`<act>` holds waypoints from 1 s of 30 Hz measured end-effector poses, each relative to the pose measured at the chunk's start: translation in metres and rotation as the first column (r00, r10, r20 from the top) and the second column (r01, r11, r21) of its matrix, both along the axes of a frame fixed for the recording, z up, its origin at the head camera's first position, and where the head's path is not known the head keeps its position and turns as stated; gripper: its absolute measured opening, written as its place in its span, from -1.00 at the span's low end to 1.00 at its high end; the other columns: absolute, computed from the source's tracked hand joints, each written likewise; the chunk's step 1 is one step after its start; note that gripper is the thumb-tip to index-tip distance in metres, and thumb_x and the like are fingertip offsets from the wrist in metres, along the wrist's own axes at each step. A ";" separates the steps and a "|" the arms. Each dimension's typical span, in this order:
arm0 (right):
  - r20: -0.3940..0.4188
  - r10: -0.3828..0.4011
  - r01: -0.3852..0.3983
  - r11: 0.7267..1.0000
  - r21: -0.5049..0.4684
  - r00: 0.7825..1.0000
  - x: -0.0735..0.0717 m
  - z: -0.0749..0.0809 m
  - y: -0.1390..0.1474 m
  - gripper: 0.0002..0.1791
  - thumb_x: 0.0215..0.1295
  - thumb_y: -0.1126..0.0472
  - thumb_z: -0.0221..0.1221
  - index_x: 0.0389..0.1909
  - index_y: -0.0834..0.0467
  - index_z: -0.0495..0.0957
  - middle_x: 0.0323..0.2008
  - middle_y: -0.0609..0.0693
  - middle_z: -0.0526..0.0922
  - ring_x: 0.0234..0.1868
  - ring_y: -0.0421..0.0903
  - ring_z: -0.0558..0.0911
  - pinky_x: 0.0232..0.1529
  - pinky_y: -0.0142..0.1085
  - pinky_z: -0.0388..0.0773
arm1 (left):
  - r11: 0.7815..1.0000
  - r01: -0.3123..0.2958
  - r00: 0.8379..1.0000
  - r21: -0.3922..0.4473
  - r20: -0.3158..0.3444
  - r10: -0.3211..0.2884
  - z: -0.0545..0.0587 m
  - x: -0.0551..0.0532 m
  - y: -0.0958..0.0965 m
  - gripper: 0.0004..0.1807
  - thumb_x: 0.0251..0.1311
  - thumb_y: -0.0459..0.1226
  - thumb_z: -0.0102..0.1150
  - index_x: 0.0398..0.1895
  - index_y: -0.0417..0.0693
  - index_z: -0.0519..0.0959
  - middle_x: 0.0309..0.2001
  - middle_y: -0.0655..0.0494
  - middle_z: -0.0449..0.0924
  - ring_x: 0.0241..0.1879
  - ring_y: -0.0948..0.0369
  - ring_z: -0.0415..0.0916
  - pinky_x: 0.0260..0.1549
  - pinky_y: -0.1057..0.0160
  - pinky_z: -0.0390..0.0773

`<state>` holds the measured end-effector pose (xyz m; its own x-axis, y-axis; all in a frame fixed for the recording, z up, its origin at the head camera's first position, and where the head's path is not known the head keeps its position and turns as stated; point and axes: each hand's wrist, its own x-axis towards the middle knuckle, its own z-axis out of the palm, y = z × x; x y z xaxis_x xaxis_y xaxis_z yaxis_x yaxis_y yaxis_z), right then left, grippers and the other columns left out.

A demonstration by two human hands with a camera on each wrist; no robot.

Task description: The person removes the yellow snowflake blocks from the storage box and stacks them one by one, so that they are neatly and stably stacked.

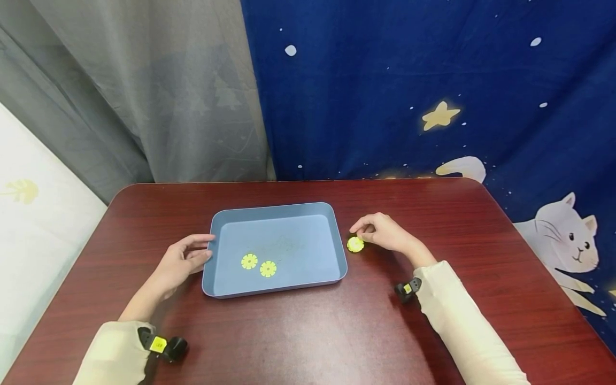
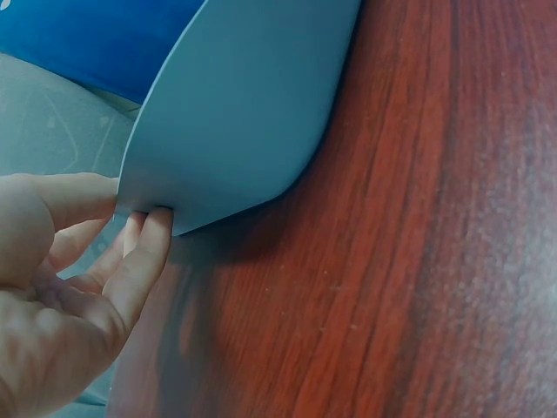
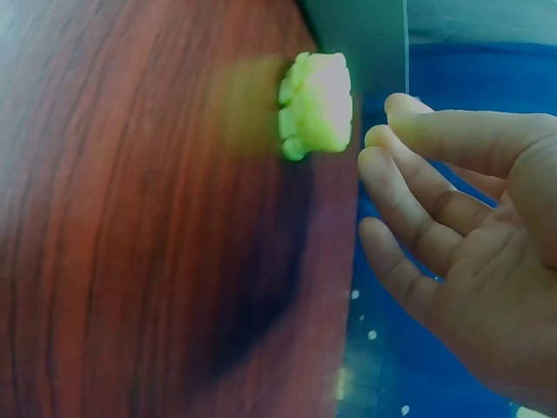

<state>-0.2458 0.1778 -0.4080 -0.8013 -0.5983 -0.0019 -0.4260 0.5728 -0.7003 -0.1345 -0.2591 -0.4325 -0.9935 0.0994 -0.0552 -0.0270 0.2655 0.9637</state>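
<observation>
A shallow blue-grey tray (image 1: 280, 240) lies on the table with two flat yellow notched discs, one on the left (image 1: 249, 261) and another (image 1: 268, 269) beside it. My left hand (image 1: 179, 262) is at the tray's left end, its relaxed fingers touching the outer wall (image 2: 235, 113). To the right of the tray is a small stack of yellow notched discs (image 1: 355, 245), seen thick and edge-on in the right wrist view. Just above that stack hovers my right hand (image 1: 380, 231), thumb and fingertips close together with nothing between them.
The dark red wooden table (image 1: 308, 331) reaches back to a grey curtain (image 1: 192, 96) and a blue starry curtain (image 1: 366, 85). A pale panel (image 1: 43, 251) borders the table's left side. Each wrist carries a small black camera.
</observation>
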 end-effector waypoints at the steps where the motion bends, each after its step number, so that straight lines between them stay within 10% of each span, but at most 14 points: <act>1: -0.005 0.006 -0.006 1.000 0.002 1.000 0.000 0.001 -0.001 -0.80 0.08 0.48 0.15 -0.26 0.30 0.63 -0.40 0.04 0.63 -0.47 -0.17 0.52 -0.42 -0.40 0.48 | 1.000 0.000 1.000 0.001 0.000 0.000 0.000 0.000 0.000 -0.50 0.24 -0.38 0.06 0.21 -0.38 0.23 0.01 -0.31 0.28 -0.15 0.28 0.51 -0.20 0.29 0.55; 30: -0.114 0.229 -0.224 0.973 0.049 0.967 0.033 0.030 -0.053 -0.81 0.18 0.34 0.18 -0.18 0.24 0.61 -0.26 0.04 0.59 -0.32 -0.21 0.56 -0.28 -0.37 0.53 | 1.000 0.002 1.000 0.021 -0.002 -0.002 -0.001 0.001 0.000 -0.50 0.24 -0.37 0.06 0.21 -0.40 0.23 0.02 -0.31 0.27 -0.16 0.29 0.51 -0.21 0.32 0.55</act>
<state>-0.2130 0.1245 -0.3783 -0.6406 -0.7655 0.0603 -0.6261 0.4752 -0.6182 -0.1333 -0.2590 -0.4330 -0.9934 0.1027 -0.0508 -0.0242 0.2457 0.9691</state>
